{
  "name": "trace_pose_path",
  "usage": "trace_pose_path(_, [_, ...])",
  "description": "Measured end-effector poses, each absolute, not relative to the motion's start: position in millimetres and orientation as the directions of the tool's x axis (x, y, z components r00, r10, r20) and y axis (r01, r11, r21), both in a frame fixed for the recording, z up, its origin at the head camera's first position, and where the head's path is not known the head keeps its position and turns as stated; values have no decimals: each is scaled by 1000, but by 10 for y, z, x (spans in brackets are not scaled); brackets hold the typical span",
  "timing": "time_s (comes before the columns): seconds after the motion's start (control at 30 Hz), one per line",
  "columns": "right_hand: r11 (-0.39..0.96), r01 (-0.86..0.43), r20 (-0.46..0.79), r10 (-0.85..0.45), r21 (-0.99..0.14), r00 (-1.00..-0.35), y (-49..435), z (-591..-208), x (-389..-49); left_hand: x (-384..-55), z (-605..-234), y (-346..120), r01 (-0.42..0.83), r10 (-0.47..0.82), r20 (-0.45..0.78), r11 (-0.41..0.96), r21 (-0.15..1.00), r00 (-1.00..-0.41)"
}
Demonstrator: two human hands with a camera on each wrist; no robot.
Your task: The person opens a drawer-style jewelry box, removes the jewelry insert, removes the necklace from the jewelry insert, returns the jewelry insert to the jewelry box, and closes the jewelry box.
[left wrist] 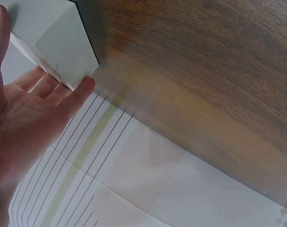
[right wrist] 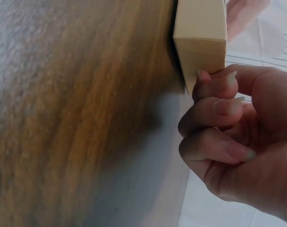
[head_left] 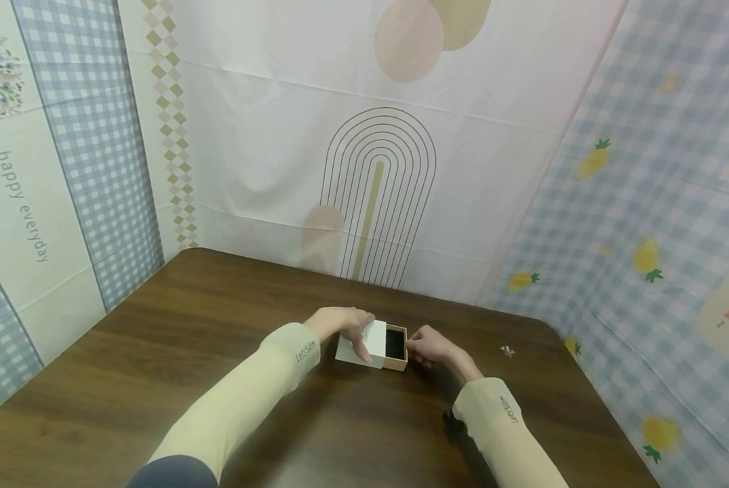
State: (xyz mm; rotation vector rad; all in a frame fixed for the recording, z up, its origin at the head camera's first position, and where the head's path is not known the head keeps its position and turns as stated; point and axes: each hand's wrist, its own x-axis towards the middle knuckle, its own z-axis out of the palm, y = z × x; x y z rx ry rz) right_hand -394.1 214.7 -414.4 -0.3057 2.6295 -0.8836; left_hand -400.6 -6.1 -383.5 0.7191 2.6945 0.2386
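A small drawer-style box lies on the table, its white sleeve (head_left: pixel 375 333) partly slid off a tan cardboard drawer (head_left: pixel 396 367). Black lining (head_left: pixel 395 343) shows inside the exposed part of the drawer. My left hand (head_left: pixel 347 322) grips the sleeve from above, thumb on the near side; in the left wrist view its fingers (left wrist: pixel 79 97) lie along the sleeve's far side. At the drawer's right end, my right hand (head_left: pixel 432 346) pinches the edge with curled fingers. The right wrist view shows those fingers (right wrist: pixel 214 111) against the drawer's end face, the exact contact partly hidden.
A small shiny silvery item (head_left: pixel 507 351) lies on the brown wooden table (head_left: pixel 218 305), right of the right hand. Patterned cloths (head_left: pixel 254 156) hang behind the table and along both sides. A dark object (head_left: pixel 452 423) sits at the right wrist.
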Motion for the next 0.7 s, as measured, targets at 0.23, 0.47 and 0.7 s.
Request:
trace_pose_path(0.23, [774, -107, -239, -319, -624, -917, 2151, -4170, -3958, -4007, -3827, -65, 452, 509, -281, 858, 245, -814])
trace_pose_path(0.47, [770, -117, -233, -328, -627, -915, 2144, -4174, -3953, -4003, -3832, -65, 457, 515, -284, 854, 249, -808])
trace_pose_path(0.7, [776, -108, -242, -320, -621, -916, 2139, -4166, -3961, -4009, -3835, -65, 460, 520, -282, 851, 255, -806])
